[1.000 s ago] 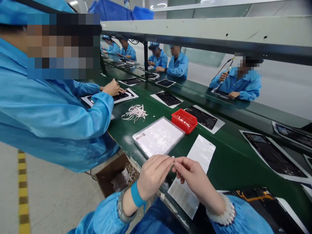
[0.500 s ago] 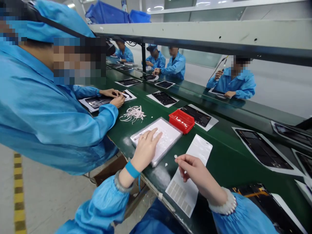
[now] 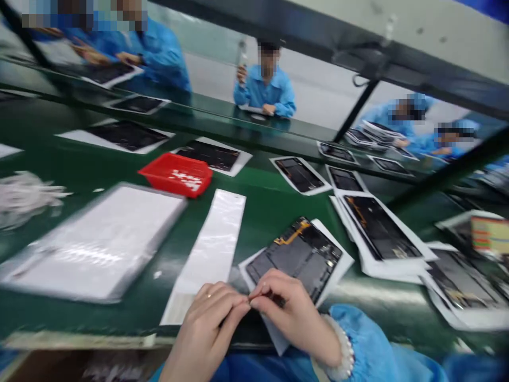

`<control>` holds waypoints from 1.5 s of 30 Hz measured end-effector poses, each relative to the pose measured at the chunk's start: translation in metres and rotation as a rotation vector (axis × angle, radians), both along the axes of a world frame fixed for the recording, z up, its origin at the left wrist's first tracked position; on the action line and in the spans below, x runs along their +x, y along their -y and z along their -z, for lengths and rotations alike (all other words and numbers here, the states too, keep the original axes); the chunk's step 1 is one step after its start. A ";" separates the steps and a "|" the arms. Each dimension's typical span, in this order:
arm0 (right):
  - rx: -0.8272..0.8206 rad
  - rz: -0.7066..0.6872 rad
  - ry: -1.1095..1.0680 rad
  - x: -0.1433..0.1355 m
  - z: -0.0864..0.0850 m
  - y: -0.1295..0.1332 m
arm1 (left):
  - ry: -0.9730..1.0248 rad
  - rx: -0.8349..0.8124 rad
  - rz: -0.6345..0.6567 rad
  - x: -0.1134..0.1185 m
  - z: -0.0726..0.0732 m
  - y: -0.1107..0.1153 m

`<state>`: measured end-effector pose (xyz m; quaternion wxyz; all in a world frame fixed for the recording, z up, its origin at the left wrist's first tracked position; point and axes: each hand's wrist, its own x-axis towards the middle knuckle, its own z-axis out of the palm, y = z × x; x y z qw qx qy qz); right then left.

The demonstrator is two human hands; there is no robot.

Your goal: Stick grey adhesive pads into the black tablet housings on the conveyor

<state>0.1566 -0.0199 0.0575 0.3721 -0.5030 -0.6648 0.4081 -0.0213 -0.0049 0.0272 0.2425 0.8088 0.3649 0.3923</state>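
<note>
My left hand point(image 3: 217, 318) and my right hand point(image 3: 288, 313) meet with pinched fingertips in front of the tablet-like device panel point(image 3: 302, 260). What lies between the fingers is too small and hidden to make out; a moment earlier my right fingers held a small white round piece. The black panel, with an orange flex cable point(image 3: 294, 233), rests on white paper point(image 3: 336, 252), partly behind my right hand. Beside my left hand lies a long white backing sheet point(image 3: 214, 239) with pale rectangles at its near end.
To the left are a white pad in a clear cover point(image 3: 99, 239), a red bin point(image 3: 175, 172) of small white pieces and a heap of white strips point(image 3: 27, 196). Stacked panels point(image 3: 382, 228) stand at right. Co-workers sit across the green bench point(image 3: 262, 196).
My view has swung right. My left hand has left the white pad and joined my right hand, fingertips together, before the device panel. The small white round piece no longer shows.
</note>
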 end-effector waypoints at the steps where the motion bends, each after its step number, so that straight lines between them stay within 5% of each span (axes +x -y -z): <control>1: -0.036 0.045 -0.019 0.009 0.004 0.008 | 0.008 0.019 0.036 0.009 0.004 0.002; 7: -0.113 0.205 -0.101 0.048 0.020 0.042 | -0.037 0.138 0.203 0.057 0.006 0.011; 14: -0.033 0.208 -0.094 0.073 0.017 0.047 | -0.107 0.219 0.152 0.076 0.013 0.013; 19: 0.104 0.488 0.272 0.142 0.022 0.022 | -0.270 0.305 0.071 0.067 0.022 0.010; 23: -0.033 0.433 0.603 0.182 0.036 0.001 | -0.331 0.345 0.171 0.061 0.027 0.007; 38: -0.121 0.202 0.958 0.176 0.027 -0.011 | -0.407 0.371 0.221 0.058 0.032 0.003; 45: -0.060 0.226 0.996 0.181 0.029 -0.010 | -0.397 0.352 0.234 0.055 0.031 0.003</control>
